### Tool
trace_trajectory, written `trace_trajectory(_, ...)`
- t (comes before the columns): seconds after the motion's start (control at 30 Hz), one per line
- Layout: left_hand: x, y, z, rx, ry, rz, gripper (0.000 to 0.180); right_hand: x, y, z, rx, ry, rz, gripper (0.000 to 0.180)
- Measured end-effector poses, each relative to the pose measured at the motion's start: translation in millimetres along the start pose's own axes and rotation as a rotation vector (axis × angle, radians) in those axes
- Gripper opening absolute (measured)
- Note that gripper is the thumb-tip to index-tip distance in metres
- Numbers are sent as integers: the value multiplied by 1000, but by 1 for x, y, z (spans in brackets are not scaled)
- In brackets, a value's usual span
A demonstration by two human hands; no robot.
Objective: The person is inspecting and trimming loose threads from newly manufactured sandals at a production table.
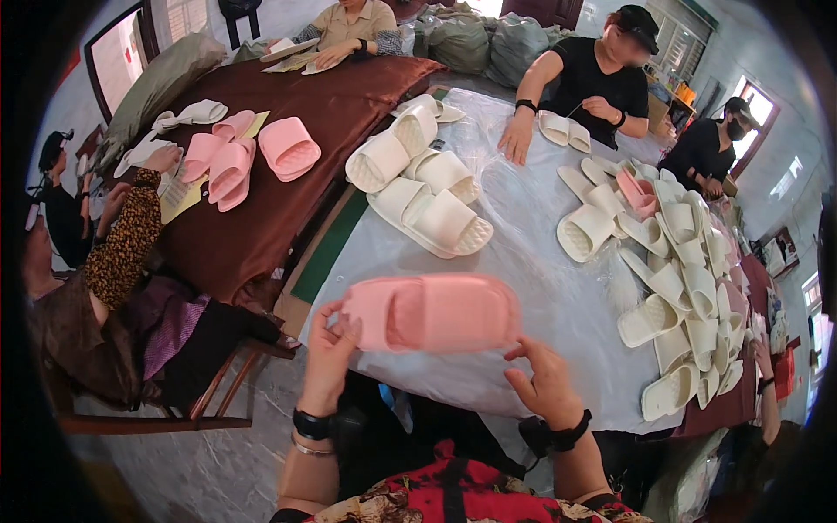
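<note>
Near the viewer, above the table's [558, 305] near edge, a pink slipper [433, 312] is held level between both hands; the left hand [329, 353] pinches its left end, fingers curled onto the sole, while the right hand [547, 381] touches the right end with thumb and fingertips, the rest of the hand loosely spread below it. Both wrists wear dark bands. On the grey plastic sheet beyond lie cream slippers [425, 187] in a loose cluster at the middle, and a long heap of more cream slippers [680, 288] runs down the right side. To the far left, on a brown cloth [349, 91], sit other pink slippers [253, 152]. Three other people sit at the far and right edges; another sits at the left, a patterned sleeve [126, 240] reaching toward the pink pairs.
</note>
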State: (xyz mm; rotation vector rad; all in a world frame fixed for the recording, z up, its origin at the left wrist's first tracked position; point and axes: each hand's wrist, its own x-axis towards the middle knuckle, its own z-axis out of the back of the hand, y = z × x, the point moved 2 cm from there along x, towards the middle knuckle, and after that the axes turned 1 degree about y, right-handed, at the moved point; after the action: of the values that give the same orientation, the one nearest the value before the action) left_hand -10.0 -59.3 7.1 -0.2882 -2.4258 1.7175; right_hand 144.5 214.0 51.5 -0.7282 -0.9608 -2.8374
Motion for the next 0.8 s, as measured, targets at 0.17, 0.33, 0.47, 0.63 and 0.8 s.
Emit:
trace_trajectory(0.17, -12, 12, -43, -59, 156, 72, 37, -12, -12, -1, 260, -183, -200, 15)
trace_trajectory(0.33, -14, 18, -62, 201, 274, 65, 45, -33, -24, 28, -273, -398, -118, 14)
trace_trajectory(0.47, 7, 11, -52, 145, 204, 44, 43, -44, -41, 93, -76, -763, -405, 25)
trace_trajectory(0.63, -1, 27, -94, 274, 474, 191, 45, -52, -34, 98, -236, -897, -379, 27)
trace_trajectory(0.8, -31, 36, -149, 259, 601, 58, 73, -57, -8, 65, -17, -703, -358, 25)
